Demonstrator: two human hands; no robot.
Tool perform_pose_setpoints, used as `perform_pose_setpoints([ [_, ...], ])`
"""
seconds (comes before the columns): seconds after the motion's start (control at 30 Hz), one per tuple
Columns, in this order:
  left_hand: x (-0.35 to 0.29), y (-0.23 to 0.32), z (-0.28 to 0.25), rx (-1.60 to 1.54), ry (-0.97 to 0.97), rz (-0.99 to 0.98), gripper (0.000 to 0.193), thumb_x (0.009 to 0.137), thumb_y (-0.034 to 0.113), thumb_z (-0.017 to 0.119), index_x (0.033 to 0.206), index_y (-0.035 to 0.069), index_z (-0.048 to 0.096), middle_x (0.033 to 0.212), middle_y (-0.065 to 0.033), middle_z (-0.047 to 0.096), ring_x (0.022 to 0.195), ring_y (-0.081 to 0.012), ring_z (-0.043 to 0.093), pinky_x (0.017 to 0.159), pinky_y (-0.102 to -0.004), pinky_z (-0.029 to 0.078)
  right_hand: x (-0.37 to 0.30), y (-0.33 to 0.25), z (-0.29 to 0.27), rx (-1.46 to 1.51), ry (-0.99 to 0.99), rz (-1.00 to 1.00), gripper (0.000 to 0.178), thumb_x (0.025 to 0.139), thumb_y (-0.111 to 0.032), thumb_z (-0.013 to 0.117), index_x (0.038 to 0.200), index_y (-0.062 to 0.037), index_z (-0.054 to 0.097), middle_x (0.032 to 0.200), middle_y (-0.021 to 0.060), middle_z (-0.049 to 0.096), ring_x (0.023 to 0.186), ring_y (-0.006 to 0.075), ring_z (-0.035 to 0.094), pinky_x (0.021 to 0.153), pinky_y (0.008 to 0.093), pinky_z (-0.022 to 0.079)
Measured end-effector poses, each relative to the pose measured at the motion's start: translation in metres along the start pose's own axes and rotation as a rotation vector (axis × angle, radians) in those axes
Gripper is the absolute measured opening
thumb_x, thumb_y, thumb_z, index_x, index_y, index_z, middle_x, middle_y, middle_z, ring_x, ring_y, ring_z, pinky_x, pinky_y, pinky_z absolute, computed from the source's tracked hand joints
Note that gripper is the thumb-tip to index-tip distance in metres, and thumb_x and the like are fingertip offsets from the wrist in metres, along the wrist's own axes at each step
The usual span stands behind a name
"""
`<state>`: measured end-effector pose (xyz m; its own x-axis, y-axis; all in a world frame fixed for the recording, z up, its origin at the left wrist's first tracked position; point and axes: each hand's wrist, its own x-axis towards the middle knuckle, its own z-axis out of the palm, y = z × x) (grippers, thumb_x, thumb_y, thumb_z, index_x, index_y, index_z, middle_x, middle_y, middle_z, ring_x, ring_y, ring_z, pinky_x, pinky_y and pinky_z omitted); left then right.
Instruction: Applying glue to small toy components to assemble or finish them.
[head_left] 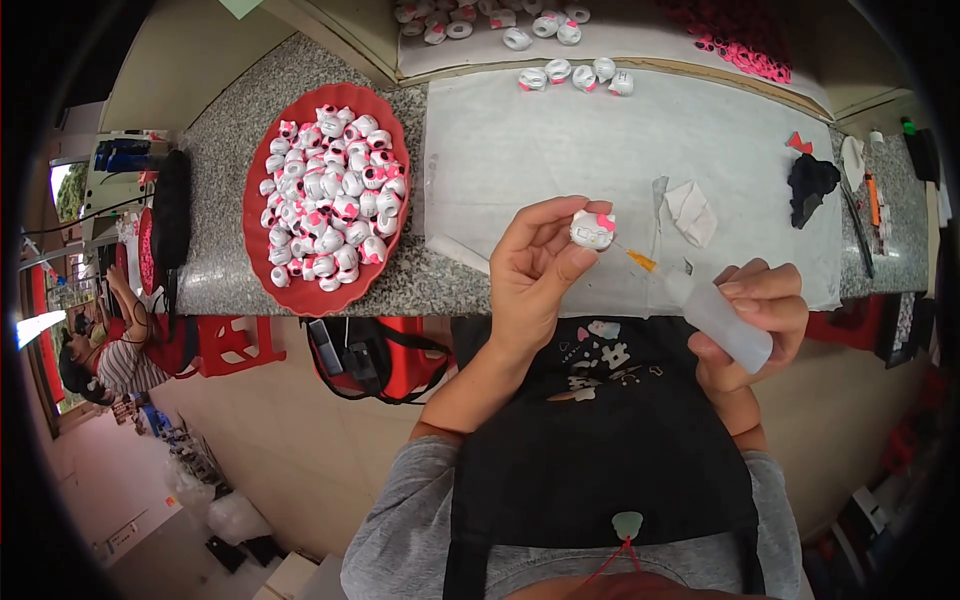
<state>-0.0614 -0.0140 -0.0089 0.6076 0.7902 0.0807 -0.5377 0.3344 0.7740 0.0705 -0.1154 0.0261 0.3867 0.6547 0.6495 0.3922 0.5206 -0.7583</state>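
Observation:
Between its thumb and fingertips my left hand (535, 265) pinches a small white cat-head piece (593, 233) with a pink bow, its face turned toward me. My right hand (768, 312) is wrapped round a translucent white squeeze bottle (728, 325). That bottle is tilted, and its orange needle tip (641, 261) points at the right side of the cat head. Whether the thin needle touches the piece is too fine to tell. Both hands are above the near edge of the white-papered worktop (500, 150).
To the left stands a red scalloped dish (255, 235) heaped with similar pieces. Several white pieces (584, 78) line the paper's far edge, below a shelf (480, 50). A crumpled tissue (690, 213), black cloth (812, 188) and orange pen (873, 200) lie rightward. Another person (125, 360) sits far left.

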Motion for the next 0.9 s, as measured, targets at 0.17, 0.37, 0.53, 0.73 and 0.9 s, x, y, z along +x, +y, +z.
perform_pose_setpoints([
  [0.17,0.000,0.000,-0.001,0.029,0.028,0.009,0.036,0.072,0.000,0.053,0.105,-0.001,0.040,0.102,-0.0168,0.047,0.089,-0.0196,0.050,0.079,-0.0340,0.042,0.000,-0.004,0.009,-0.035,-0.023,0.002,0.040,0.053,-0.009,0.074,0.081,-0.0078,0.046,0.080,0.0067,0.046,0.057,0.0113,0.044,0.051,0.0219,0.039],
  [0.37,-0.001,-0.001,-0.005,0.034,0.024,0.020,0.036,0.071,-0.001,0.053,0.105,-0.002,0.040,0.102,-0.0174,0.047,0.090,-0.0205,0.050,0.080,-0.0338,0.041,0.000,-0.002,0.011,-0.051,-0.034,-0.008,0.041,0.051,-0.008,0.075,0.081,-0.0077,0.046,0.080,0.0070,0.046,0.057,0.0119,0.045,0.049,0.0222,0.039],
  [0.53,-0.001,-0.001,-0.006,0.039,0.022,0.009,0.037,0.071,-0.001,0.053,0.105,-0.002,0.040,0.102,-0.0176,0.047,0.090,-0.0206,0.050,0.080,-0.0335,0.041,0.000,-0.003,0.011,-0.040,-0.051,0.002,0.045,0.047,-0.005,0.076,0.081,-0.0075,0.047,0.083,0.0080,0.048,0.058,0.0138,0.048,0.050,0.0237,0.042],
  [0.73,-0.001,-0.001,-0.007,0.037,0.035,0.021,0.036,0.071,-0.001,0.054,0.105,-0.001,0.040,0.101,-0.0168,0.048,0.089,-0.0201,0.051,0.079,-0.0336,0.042,0.001,-0.004,0.011,-0.049,-0.073,-0.002,0.045,0.047,-0.005,0.077,0.082,-0.0080,0.048,0.083,0.0075,0.048,0.058,0.0133,0.047,0.049,0.0231,0.041],
  [0.9,-0.001,-0.001,-0.007,0.024,0.042,0.017,0.036,0.071,0.001,0.055,0.105,-0.001,0.041,0.100,-0.0162,0.048,0.088,-0.0200,0.051,0.079,-0.0338,0.042,0.001,-0.003,0.012,-0.113,-0.040,-0.047,0.035,0.058,-0.011,0.071,0.080,-0.0068,0.044,0.078,0.0069,0.045,0.056,0.0112,0.041,0.048,0.0215,0.037],
])
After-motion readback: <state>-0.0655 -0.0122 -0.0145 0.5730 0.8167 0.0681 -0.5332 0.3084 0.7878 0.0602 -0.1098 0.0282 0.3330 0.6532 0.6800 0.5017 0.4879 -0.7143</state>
